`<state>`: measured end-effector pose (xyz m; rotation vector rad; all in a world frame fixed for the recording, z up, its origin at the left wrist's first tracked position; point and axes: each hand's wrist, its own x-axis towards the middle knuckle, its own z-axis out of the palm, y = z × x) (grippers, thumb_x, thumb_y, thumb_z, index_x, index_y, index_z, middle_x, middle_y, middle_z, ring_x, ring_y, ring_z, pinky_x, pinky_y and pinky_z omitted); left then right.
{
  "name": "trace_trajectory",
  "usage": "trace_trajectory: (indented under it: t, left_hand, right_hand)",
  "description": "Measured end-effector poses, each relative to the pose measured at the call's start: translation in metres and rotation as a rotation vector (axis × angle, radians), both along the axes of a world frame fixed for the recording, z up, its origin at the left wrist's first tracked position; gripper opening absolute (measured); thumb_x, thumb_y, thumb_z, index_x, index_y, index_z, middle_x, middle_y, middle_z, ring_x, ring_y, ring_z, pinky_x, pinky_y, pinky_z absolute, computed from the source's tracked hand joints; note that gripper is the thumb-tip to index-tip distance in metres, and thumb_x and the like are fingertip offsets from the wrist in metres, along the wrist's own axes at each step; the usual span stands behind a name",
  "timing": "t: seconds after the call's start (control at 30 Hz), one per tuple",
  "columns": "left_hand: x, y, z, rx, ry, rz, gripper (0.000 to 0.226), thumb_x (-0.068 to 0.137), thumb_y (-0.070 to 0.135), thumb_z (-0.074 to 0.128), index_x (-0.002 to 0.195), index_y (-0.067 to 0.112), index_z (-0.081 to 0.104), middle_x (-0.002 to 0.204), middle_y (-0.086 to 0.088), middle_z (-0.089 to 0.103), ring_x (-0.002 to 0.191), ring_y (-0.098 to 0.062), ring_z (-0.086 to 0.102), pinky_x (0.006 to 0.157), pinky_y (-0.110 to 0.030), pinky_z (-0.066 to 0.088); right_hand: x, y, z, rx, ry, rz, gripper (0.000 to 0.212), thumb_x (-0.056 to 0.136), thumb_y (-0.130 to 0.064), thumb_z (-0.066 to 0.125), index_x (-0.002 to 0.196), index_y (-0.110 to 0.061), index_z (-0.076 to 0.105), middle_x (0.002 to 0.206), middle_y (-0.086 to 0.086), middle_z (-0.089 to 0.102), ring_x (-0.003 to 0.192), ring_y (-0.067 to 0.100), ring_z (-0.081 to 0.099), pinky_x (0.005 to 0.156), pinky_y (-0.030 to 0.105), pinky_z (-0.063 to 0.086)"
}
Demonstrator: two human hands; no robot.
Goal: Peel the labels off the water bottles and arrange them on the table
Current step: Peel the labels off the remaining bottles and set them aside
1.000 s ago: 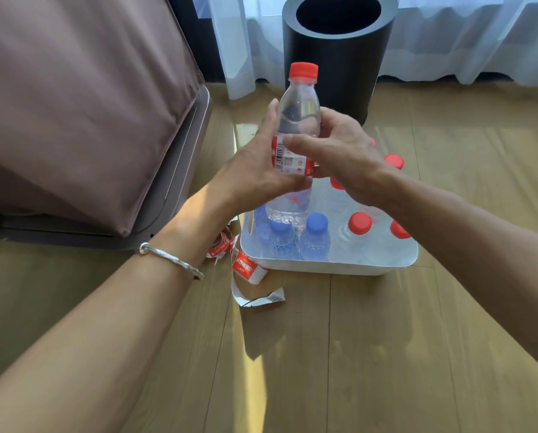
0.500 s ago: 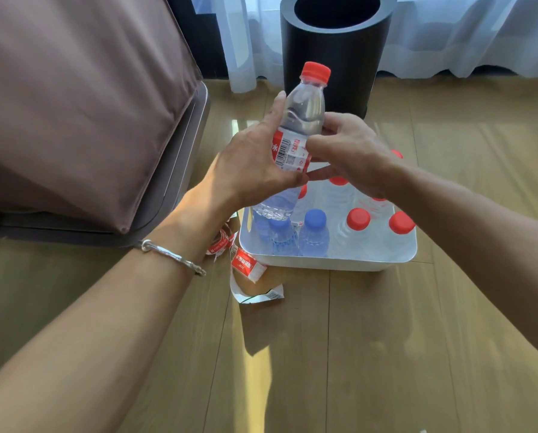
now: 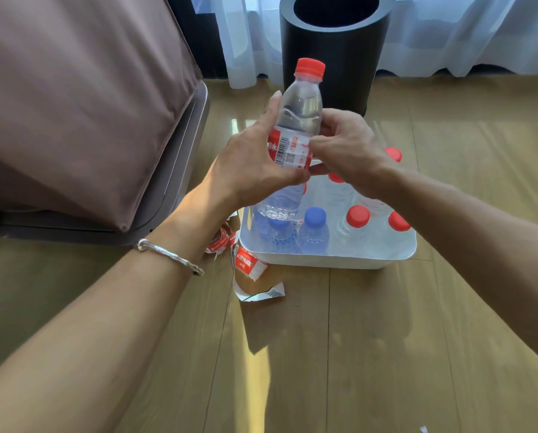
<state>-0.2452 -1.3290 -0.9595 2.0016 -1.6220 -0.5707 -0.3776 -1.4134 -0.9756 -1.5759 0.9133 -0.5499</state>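
A clear water bottle (image 3: 300, 104) with a red cap is held tilted above a white tub (image 3: 324, 260). My left hand (image 3: 255, 170) grips it around the middle, over its red-and-white label (image 3: 288, 148). My right hand (image 3: 346, 151) pinches the label's right edge with curled fingers. Inside the tub stand several bottles with red caps (image 3: 357, 216) and two with blue caps (image 3: 315, 214). Peeled labels (image 3: 249, 264) lie on the wooden floor at the tub's left front corner.
A black cylindrical bin (image 3: 335, 54) stands behind the tub, in front of white curtains (image 3: 464, 32). A brown cushion on a grey frame (image 3: 83, 98) fills the left side. The wooden floor (image 3: 355, 354) spreads out in front.
The bottle has been tilted and turned in my hands, showing more of the barcode side of the label. My right hand's fingers have closed onto the label's edge.
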Motion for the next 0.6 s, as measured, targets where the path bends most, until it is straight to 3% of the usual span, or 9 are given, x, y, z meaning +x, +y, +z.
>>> trace_trajectory:
  t: [0.17, 0.33, 0.47, 0.6]
  left_hand:
    - [-0.0022, -0.0010, 0.0012, -0.014, -0.028, 0.007, 0.109, 0.078, 0.034, 0.080, 0.157, 0.029, 0.005, 0.127, -0.002, 0.059, 0.105, -0.010, 0.059, 0.083, -0.016, 0.038]
    - [-0.0009, -0.0005, -0.0004, 0.000, -0.016, 0.019, 0.109, 0.077, 0.035, 0.080, 0.157, 0.029, 0.007, 0.128, 0.001, 0.060, 0.103, -0.006, 0.055, 0.080, -0.009, 0.034]
    - [-0.0028, 0.0013, -0.0039, 0.000, 0.032, 0.041, 0.111, 0.075, 0.038, 0.082, 0.157, 0.031, 0.008, 0.124, 0.003, 0.062, 0.107, -0.010, 0.061, 0.089, -0.020, 0.043]
    - [-0.0040, 0.0007, -0.0083, -0.018, 0.057, 0.040, 0.112, 0.074, 0.038, 0.083, 0.157, 0.032, 0.008, 0.123, 0.002, 0.063, 0.106, -0.013, 0.064, 0.098, -0.037, 0.051]
  right_hand:
    - [-0.0033, -0.0021, 0.0020, 0.078, -0.059, 0.027, 0.027, 0.095, -0.004, 0.057, 0.122, -0.010, 0.060, 0.107, 0.008, 0.071, 0.097, 0.020, 0.072, 0.083, 0.041, 0.061]
    - [-0.0003, 0.0012, 0.0017, 0.033, -0.036, 0.034, 0.028, 0.092, -0.010, 0.057, 0.120, -0.011, 0.059, 0.106, 0.008, 0.071, 0.095, 0.019, 0.072, 0.082, 0.039, 0.061]
    - [-0.0012, 0.0029, 0.0014, -0.038, 0.003, 0.008, 0.024, 0.091, -0.010, 0.054, 0.114, -0.012, 0.060, 0.097, 0.003, 0.071, 0.082, 0.012, 0.073, 0.068, 0.025, 0.060]
    - [-0.0009, 0.0018, -0.0003, -0.038, -0.003, 0.006, 0.029, 0.092, -0.010, 0.054, 0.121, -0.009, 0.058, 0.103, 0.006, 0.069, 0.088, 0.014, 0.072, 0.069, 0.026, 0.061]
